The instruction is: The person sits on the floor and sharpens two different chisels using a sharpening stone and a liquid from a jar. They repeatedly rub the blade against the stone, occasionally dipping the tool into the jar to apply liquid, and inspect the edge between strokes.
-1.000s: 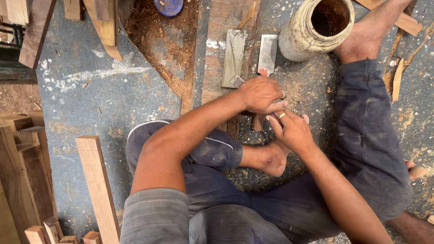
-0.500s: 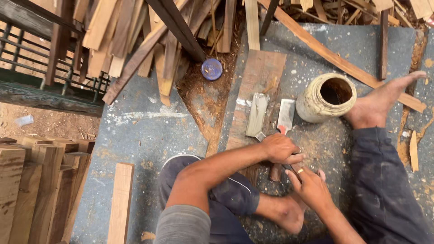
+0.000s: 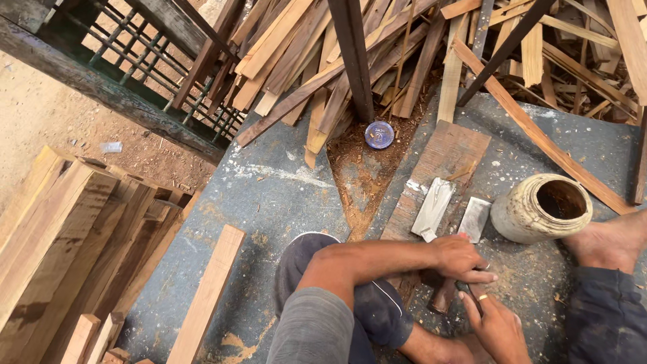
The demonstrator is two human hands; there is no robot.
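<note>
My left hand (image 3: 461, 259) reaches across my bent knee and closes over a small tool with a brown wooden handle (image 3: 443, 296), held just above the wooden board (image 3: 441, 158) on the floor. My right hand (image 3: 497, 328), with a ring on one finger, meets it from below and pinches the tool's dark metal end. The tool's tip is hidden between the fingers. Two flat grey sharpening stones (image 3: 433, 207) (image 3: 475, 219) lie on the board just beyond my hands. A worn pale round pot (image 3: 522, 219) stands to their right, beside my bare foot (image 3: 610, 243).
A heap of wooden slats and offcuts (image 3: 404, 47) fills the back. A blue round lid (image 3: 379, 135) lies on sawdust near a dark post (image 3: 354, 61). Stacked timber beams (image 3: 60, 229) sit at the left, and a loose plank (image 3: 205, 296) lies on the grey floor.
The view has tilted up, so the wood pile now shows and my hands sit lower in the picture. Both hands stay together on the tool beside the stones.
</note>
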